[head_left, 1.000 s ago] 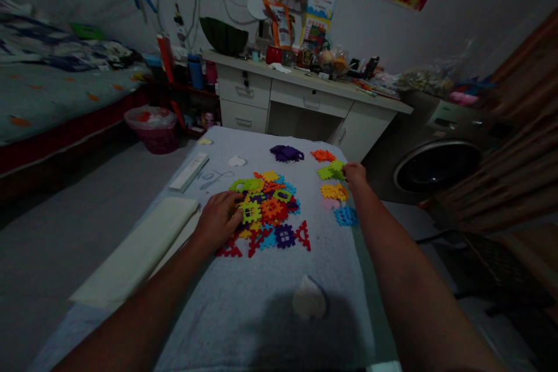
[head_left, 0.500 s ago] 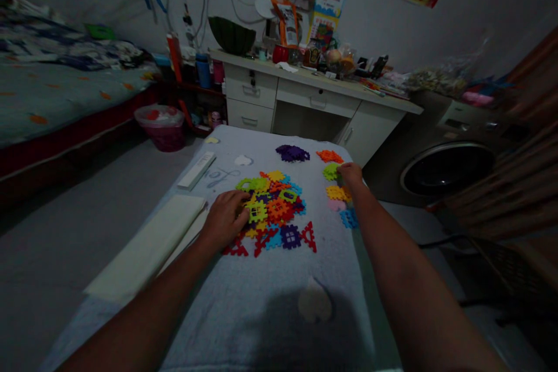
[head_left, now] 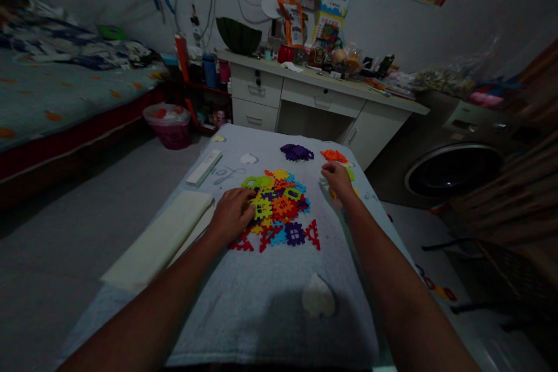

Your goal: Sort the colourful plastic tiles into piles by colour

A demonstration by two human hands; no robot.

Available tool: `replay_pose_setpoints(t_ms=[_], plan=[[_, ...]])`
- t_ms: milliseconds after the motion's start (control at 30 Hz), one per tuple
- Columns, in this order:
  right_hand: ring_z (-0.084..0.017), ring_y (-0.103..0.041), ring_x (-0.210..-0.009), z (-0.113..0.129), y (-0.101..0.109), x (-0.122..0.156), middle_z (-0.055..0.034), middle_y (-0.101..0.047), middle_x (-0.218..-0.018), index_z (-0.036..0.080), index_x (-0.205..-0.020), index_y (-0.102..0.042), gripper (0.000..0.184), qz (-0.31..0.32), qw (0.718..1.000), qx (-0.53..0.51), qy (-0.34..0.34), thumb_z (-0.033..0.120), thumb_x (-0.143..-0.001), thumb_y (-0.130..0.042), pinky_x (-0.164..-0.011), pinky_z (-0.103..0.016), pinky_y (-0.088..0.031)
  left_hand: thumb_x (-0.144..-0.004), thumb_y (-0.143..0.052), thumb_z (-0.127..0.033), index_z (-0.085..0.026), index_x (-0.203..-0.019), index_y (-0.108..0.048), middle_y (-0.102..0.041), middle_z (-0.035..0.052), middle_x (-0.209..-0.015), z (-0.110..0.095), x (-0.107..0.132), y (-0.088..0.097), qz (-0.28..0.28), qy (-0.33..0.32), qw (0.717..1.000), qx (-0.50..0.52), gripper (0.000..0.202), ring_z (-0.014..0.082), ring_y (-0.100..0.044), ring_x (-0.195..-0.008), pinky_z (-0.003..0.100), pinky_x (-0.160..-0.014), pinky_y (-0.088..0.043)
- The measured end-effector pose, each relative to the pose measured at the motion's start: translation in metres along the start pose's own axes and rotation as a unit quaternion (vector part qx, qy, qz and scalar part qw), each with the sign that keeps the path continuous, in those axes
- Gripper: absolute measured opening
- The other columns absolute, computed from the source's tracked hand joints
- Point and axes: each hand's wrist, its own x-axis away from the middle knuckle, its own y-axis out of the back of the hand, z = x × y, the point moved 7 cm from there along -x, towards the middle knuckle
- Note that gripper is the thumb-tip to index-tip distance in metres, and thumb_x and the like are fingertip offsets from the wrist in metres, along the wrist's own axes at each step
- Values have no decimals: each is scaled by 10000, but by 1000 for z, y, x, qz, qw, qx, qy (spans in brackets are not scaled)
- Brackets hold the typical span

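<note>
My left hand (head_left: 233, 213) rests at the left edge of a mixed pile of colourful plastic interlocking pieces (head_left: 283, 206), its fingers loosely bent and apart, touching the pile. Over the cloth right of that pile is my right hand (head_left: 337, 177), fingers bent with nothing visible between them. It partly hides green pieces (head_left: 350, 173) and yellow pieces (head_left: 332, 193); blue and pink ones are out of sight behind the hand and forearm. Orange pieces (head_left: 334, 156) lie just beyond it. A heap of purple pieces (head_left: 297, 152) sits farther back.
A pale cloth with heart shapes covers the table (head_left: 270, 285). Along its left side lie a white narrow box (head_left: 204, 168) and a cream folded sheet (head_left: 161, 241). Behind stand a cluttered desk (head_left: 322, 99) and a washing machine (head_left: 457, 157); a pink bin (head_left: 170, 128) is on the floor.
My right hand has drawn back left from the green pieces toward the mixed pile. My left hand stays at the pile. The whole view has shifted slightly.
</note>
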Motion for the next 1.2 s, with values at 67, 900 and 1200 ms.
replay_pose_setpoints(t_ms=[67, 900, 1200], plan=[[-146, -592, -698, 24, -27, 23, -8, -676, -761, 161, -845, -695, 160, 118, 992, -17, 52, 252, -737, -618, -679, -262, -468, -846, -477, -328, -179, -1124, -626, -664, 107, -1168, 0, 0, 1, 1, 2, 1000, 3, 348, 288, -562, -1122, 484, -1017, -424], [-179, -618, -788, 12, 30, 31, -46, -705, -832, 171, -858, -729, 181, 18, 998, 14, 50, 273, -829, -582, -748, -289, -469, -885, -469, -400, -203, -1166, -614, -634, 109, -1225, 6, 2, -2, 2, 14, 1000, -18, 372, 297, -541, -1153, 493, -1020, -417], [-132, -599, -611, -92, 105, 3, -30, -666, -711, 115, -862, -682, 165, -203, 948, -90, -228, 192, -745, -594, -505, -198, -417, -868, -468, -414, -193, -1143, -620, -646, 114, -1196, 4, 0, 0, 3, 17, 1000, -13, 384, 306, -548, -1144, 501, -1022, -422]])
